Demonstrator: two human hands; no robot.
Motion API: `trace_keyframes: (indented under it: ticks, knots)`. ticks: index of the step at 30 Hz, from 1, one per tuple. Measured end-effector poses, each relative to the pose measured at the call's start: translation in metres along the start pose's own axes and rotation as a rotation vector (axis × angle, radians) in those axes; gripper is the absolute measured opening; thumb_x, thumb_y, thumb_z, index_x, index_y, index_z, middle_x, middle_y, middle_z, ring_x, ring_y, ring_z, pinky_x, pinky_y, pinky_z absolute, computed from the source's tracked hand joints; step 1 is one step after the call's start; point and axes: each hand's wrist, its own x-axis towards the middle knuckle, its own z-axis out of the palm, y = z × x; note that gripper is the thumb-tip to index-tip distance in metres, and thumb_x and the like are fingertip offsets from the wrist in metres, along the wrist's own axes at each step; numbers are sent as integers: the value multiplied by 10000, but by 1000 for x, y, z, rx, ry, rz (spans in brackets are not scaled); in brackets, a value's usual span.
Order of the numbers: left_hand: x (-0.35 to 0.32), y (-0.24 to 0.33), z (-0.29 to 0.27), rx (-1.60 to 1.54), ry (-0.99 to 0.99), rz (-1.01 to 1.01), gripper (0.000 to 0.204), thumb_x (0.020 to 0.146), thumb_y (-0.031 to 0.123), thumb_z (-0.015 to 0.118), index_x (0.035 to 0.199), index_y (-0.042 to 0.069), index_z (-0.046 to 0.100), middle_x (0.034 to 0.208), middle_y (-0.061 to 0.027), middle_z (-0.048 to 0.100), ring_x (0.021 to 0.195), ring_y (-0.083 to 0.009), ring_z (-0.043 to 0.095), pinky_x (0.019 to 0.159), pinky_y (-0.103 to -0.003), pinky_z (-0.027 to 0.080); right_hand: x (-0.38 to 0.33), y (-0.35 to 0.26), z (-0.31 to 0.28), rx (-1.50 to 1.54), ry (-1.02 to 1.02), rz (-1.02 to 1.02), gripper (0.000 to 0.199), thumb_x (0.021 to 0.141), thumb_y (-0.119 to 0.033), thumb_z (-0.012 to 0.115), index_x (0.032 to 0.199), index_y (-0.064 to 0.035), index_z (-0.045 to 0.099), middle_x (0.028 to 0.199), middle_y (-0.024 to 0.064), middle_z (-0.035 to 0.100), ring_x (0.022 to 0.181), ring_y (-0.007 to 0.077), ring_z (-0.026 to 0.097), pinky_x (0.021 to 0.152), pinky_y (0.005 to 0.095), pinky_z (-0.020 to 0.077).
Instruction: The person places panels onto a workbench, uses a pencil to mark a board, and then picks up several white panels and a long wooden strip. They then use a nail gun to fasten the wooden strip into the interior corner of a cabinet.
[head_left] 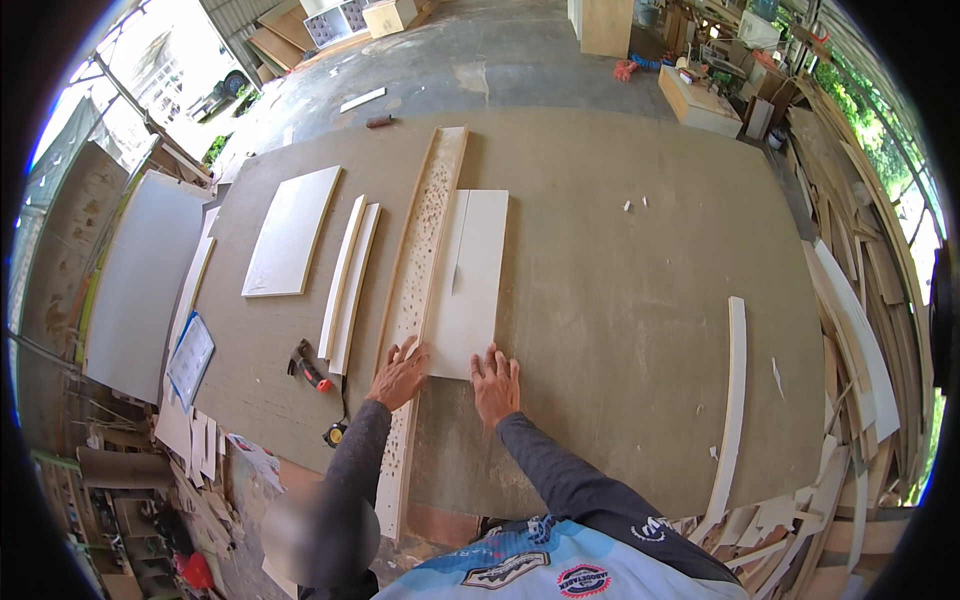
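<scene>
A white panel lies flat on the big brown work table, with a thin dark line running part of its length near its left side. Along its left edge lies a long wooden board with raised rims and a surface full of dark holes or spots. My left hand rests where the long board meets the panel's near left corner, fingers spread. At the panel's near right corner, my right hand lies with its fingers stretched over the edge. Neither hand is wrapped round anything.
Left on the table are a white rectangular panel, two narrow white strips, a hammer and a tape measure. A blue-edged clipboard sits at the left edge. A long white strip lies right; timber is stacked beyond.
</scene>
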Motion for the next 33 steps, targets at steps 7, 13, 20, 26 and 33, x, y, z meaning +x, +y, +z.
trace_keyframes:
  ticks: [7,13,20,26,33]
  knots:
    - [25,-14,-5,2,12,28,451,851,206,660,1267,81,536,1478,-54,423,1452,-287,245,1125,-533,277,24,10,2,-39,39,7,448,989,-161,459,1426,-69,492,1523,216,383,1375,331,360,1124,528,280]
    - [46,-20,-8,9,6,-1,447,845,203,665,1263,83,557,1482,-46,430,1443,-292,257,1126,-537,270,43,19,9,-87,89,12,439,982,-184,487,1407,-79,520,1512,215,404,1357,330,379,1108,533,293]
    - [65,-32,-5,10,11,-27,450,860,212,658,1280,89,551,1492,-28,427,1449,-298,248,1138,-568,246,66,22,-11,2,-30,52,448,1009,-160,395,1440,-58,469,1546,216,348,1402,327,348,1165,522,244]
    - [84,-37,-10,6,-3,-69,461,858,212,663,1294,110,552,1502,-18,417,1456,-300,239,1161,-601,208,86,28,-18,0,-15,61,428,1011,-176,394,1409,-64,502,1529,216,376,1391,331,373,1160,520,253]
    - [107,-41,-20,10,-46,-111,505,860,206,659,1340,124,525,1508,-2,419,1459,-304,241,1166,-611,191,111,37,-18,-16,-12,65,415,1014,-186,400,1396,-69,514,1523,218,385,1389,331,380,1160,526,253]
